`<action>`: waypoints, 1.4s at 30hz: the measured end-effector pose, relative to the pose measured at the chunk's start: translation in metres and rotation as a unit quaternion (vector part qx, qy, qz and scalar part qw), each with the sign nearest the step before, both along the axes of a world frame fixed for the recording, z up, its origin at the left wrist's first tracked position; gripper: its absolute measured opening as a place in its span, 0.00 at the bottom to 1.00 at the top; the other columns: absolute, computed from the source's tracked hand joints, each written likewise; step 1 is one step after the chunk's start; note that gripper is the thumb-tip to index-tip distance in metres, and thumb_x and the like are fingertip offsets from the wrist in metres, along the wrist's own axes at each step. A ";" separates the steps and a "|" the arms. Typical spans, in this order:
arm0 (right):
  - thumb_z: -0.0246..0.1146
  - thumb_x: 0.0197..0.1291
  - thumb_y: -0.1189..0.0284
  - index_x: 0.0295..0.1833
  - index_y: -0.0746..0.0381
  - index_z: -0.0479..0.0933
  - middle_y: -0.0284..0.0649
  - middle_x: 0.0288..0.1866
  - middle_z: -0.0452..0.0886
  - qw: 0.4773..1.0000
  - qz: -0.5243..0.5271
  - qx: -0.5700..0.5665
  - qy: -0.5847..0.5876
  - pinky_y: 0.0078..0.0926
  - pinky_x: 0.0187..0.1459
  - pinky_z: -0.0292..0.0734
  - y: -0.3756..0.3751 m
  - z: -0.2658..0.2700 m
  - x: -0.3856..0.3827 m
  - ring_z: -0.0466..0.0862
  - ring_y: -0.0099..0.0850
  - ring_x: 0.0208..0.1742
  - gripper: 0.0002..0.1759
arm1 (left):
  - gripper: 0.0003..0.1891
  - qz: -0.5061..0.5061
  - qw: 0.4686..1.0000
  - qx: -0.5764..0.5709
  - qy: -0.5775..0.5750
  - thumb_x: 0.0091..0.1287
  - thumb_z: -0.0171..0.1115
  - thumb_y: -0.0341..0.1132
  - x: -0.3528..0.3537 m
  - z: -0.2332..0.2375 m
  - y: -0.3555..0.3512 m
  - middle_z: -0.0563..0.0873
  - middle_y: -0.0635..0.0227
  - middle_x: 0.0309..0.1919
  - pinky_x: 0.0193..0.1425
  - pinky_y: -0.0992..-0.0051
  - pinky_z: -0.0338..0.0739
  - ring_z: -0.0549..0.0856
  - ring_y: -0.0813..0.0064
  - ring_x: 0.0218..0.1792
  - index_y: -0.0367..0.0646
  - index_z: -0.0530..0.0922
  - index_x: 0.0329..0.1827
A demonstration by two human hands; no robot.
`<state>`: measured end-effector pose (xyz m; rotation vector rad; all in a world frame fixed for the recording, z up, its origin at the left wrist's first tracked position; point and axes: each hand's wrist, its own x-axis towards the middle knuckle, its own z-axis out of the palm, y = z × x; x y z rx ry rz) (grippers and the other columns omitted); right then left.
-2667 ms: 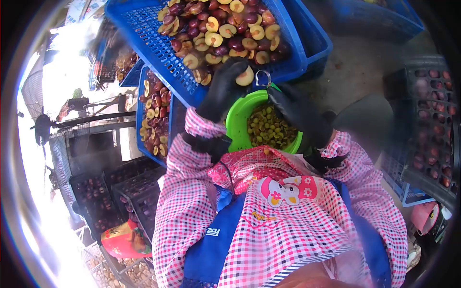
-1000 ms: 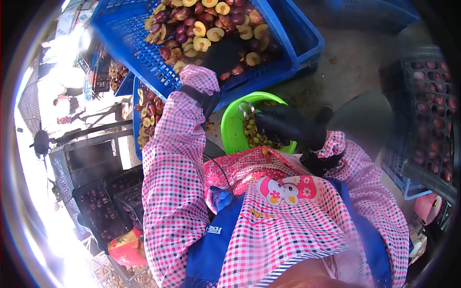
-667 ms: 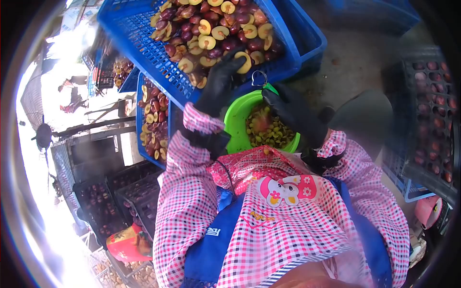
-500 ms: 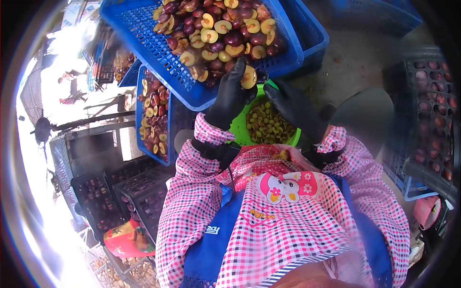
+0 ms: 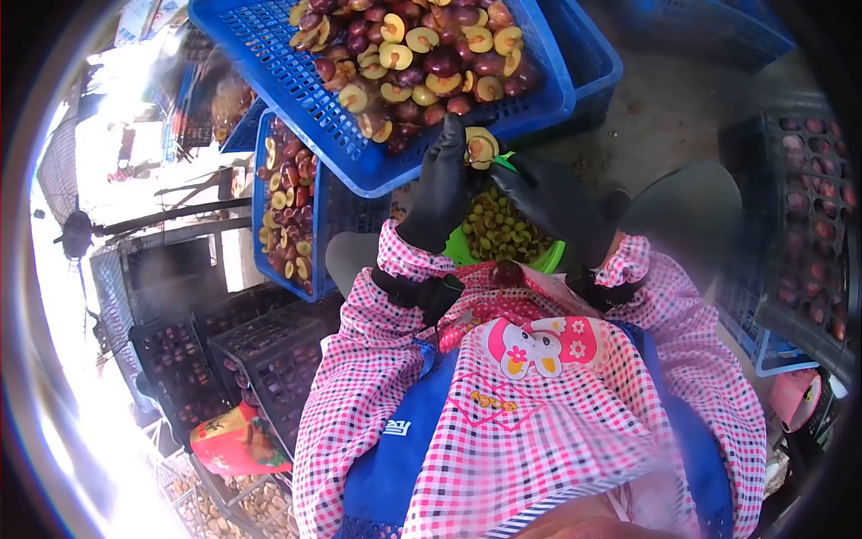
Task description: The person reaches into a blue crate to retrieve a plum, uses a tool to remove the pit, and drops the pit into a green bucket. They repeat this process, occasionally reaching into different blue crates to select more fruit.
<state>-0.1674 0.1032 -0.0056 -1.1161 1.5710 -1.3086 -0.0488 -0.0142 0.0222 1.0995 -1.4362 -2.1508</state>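
Observation:
My left hand point(image 5: 442, 184), in a black glove, pinches a halved plum point(image 5: 480, 148) whose pale cut face shows. My right hand point(image 5: 552, 198), also gloved in black, is closed round a small green-handled tool point(image 5: 505, 162) that reaches the plum half's edge. Both hands are above a green basin point(image 5: 548, 259) of small yellow-green pieces point(image 5: 505, 229). Just beyond them, a blue basket point(image 5: 359, 171) holds many cut and whole dark plums point(image 5: 442, 61). On my lap, at the apron's upper edge, lies a dark round plum point(image 5: 507, 274).
A second blue crate point(image 5: 321, 274) of cut plums stands at the left. Dark crates of plums point(image 5: 180, 359) are at the lower left, near a red bag point(image 5: 241, 440). At the right stands a black crate point(image 5: 777, 310) of plums over a blue one point(image 5: 774, 355).
The plum half has shifted slightly right, and my right hand has brought the green tool against it. A dark plum now shows on my lap, where a yellowish piece was visible before.

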 end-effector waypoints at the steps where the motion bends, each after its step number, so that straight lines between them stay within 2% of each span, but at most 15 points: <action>1: 0.60 0.66 0.58 0.42 0.64 0.79 0.49 0.33 0.81 1.000 0.004 0.009 -0.005 0.38 0.38 0.73 0.000 0.000 0.000 0.82 0.48 0.36 0.17 | 0.28 0.001 1.000 0.001 -0.001 0.74 0.41 0.61 0.001 -0.001 0.000 0.83 0.72 0.34 0.30 0.84 0.71 0.79 0.83 0.29 0.43 0.78 0.46; 8: 0.57 0.67 0.55 0.40 0.64 0.78 0.45 0.30 0.80 0.998 0.056 0.022 -0.004 0.37 0.36 0.72 0.001 -0.007 -0.002 0.81 0.42 0.32 0.21 | 0.34 -0.020 0.999 -0.050 0.008 0.73 0.38 0.64 -0.006 -0.001 0.004 0.84 0.69 0.29 0.26 0.84 0.67 0.78 0.84 0.26 0.40 0.80 0.40; 14: 0.51 0.71 0.50 0.34 0.61 0.74 0.28 0.16 0.68 0.950 0.145 0.159 -0.229 0.23 0.21 0.63 0.004 0.003 -0.016 0.68 0.18 0.16 0.24 | 0.35 -0.031 0.996 -0.076 0.017 0.74 0.37 0.63 -0.014 -0.001 0.005 0.84 0.66 0.27 0.33 0.81 0.74 0.80 0.80 0.26 0.38 0.79 0.37; 19: 0.47 0.73 0.55 0.28 0.57 0.67 0.26 0.13 0.59 0.702 0.227 0.109 -0.666 0.17 0.15 0.49 0.015 0.023 -0.009 0.58 0.15 0.12 0.22 | 0.35 0.010 0.989 -0.101 0.106 0.73 0.37 0.65 -0.024 0.007 0.015 0.83 0.66 0.26 0.34 0.79 0.76 0.80 0.77 0.25 0.38 0.78 0.38; 22: 0.48 0.73 0.55 0.30 0.59 0.71 0.26 0.15 0.64 0.743 0.294 0.076 -0.596 0.17 0.17 0.54 0.016 0.017 -0.005 0.62 0.15 0.14 0.22 | 0.40 -0.013 0.944 0.273 0.182 0.65 0.41 0.73 -0.010 -0.012 -0.027 0.83 0.62 0.33 0.37 0.75 0.78 0.82 0.72 0.32 0.39 0.76 0.45; 24: 0.49 0.72 0.53 0.32 0.60 0.73 0.28 0.17 0.67 0.839 0.304 0.062 -0.447 0.16 0.18 0.57 0.013 0.008 0.001 0.65 0.15 0.16 0.23 | 0.42 0.117 0.972 0.141 0.151 0.62 0.46 0.74 -0.027 0.005 -0.055 0.84 0.61 0.35 0.38 0.70 0.81 0.84 0.67 0.36 0.38 0.76 0.49; 25: 0.50 0.71 0.50 0.34 0.61 0.75 0.29 0.19 0.70 0.908 0.300 0.048 -0.289 0.16 0.19 0.60 0.012 0.006 0.003 0.68 0.16 0.17 0.25 | 0.35 0.030 0.968 -0.251 0.002 0.65 0.54 0.65 -0.014 -0.037 -0.104 0.85 0.59 0.37 0.42 0.66 0.81 0.85 0.66 0.40 0.36 0.76 0.51; 26: 0.51 0.70 0.51 0.38 0.62 0.77 0.30 0.25 0.74 0.901 0.331 0.102 -0.262 0.17 0.23 0.65 0.010 0.009 -0.003 0.72 0.16 0.23 0.24 | 0.27 -0.158 0.892 -0.386 -0.173 0.65 0.59 0.50 -0.010 -0.018 -0.140 0.84 0.56 0.47 0.44 0.62 0.81 0.86 0.63 0.46 0.38 0.72 0.60; 27: 0.51 0.70 0.51 0.38 0.62 0.77 0.30 0.25 0.74 0.902 0.327 0.101 -0.262 0.17 0.23 0.65 0.010 0.013 -0.005 0.72 0.16 0.23 0.24 | 0.27 -0.161 0.892 -0.387 -0.171 0.65 0.59 0.50 -0.027 -0.015 -0.150 0.84 0.56 0.47 0.44 0.62 0.81 0.86 0.63 0.46 0.38 0.72 0.60; 32: 0.52 0.70 0.50 0.41 0.62 0.77 0.31 0.28 0.77 0.912 0.257 0.140 -0.289 0.19 0.27 0.69 0.010 0.029 -0.012 0.75 0.17 0.25 0.25 | 0.19 -0.301 0.565 -0.672 -0.372 0.64 0.57 0.42 -0.055 -0.058 -0.176 0.85 0.57 0.48 0.47 0.58 0.80 0.85 0.56 0.49 0.45 0.78 0.55; 36: 0.52 0.71 0.52 0.45 0.63 0.78 0.31 0.30 0.78 0.924 0.230 0.121 -0.280 0.20 0.29 0.71 0.012 0.024 -0.013 0.76 0.17 0.26 0.24 | 0.17 -0.325 0.544 -0.722 -0.276 0.66 0.54 0.43 -0.052 -0.069 -0.197 0.86 0.57 0.41 0.47 0.57 0.80 0.85 0.57 0.47 0.45 0.78 0.53; 39: 0.51 0.72 0.54 0.47 0.64 0.77 0.31 0.31 0.78 0.938 0.186 0.055 -0.287 0.21 0.32 0.72 0.005 0.014 -0.014 0.76 0.18 0.28 0.23 | 0.19 -0.302 0.670 -0.658 -0.162 0.67 0.54 0.42 -0.048 -0.037 -0.185 0.85 0.56 0.39 0.42 0.59 0.81 0.86 0.57 0.42 0.43 0.75 0.57; 40: 0.51 0.73 0.54 0.47 0.64 0.77 0.31 0.31 0.78 0.950 0.108 0.051 -0.288 0.21 0.32 0.72 0.001 0.010 -0.011 0.75 0.18 0.28 0.22 | 0.19 -0.188 0.905 -0.342 -0.171 0.68 0.53 0.41 -0.040 -0.005 -0.159 0.84 0.56 0.44 0.45 0.62 0.81 0.85 0.59 0.45 0.40 0.75 0.57; 41: 0.50 0.73 0.55 0.47 0.63 0.77 0.31 0.31 0.78 0.956 0.031 0.051 -0.289 0.21 0.33 0.72 -0.002 0.006 -0.007 0.75 0.18 0.29 0.22 | 0.19 -0.039 0.987 0.034 -0.153 0.69 0.52 0.41 -0.028 0.015 -0.133 0.82 0.57 0.49 0.48 0.66 0.80 0.84 0.61 0.49 0.38 0.74 0.58; 42: 0.50 0.73 0.55 0.47 0.63 0.77 0.31 0.31 0.78 0.955 0.034 0.052 -0.290 0.21 0.33 0.72 -0.004 0.003 -0.004 0.75 0.18 0.29 0.22 | 0.19 -0.035 0.987 0.034 -0.154 0.69 0.52 0.41 -0.014 0.020 -0.112 0.82 0.57 0.49 0.48 0.66 0.80 0.84 0.61 0.49 0.38 0.74 0.58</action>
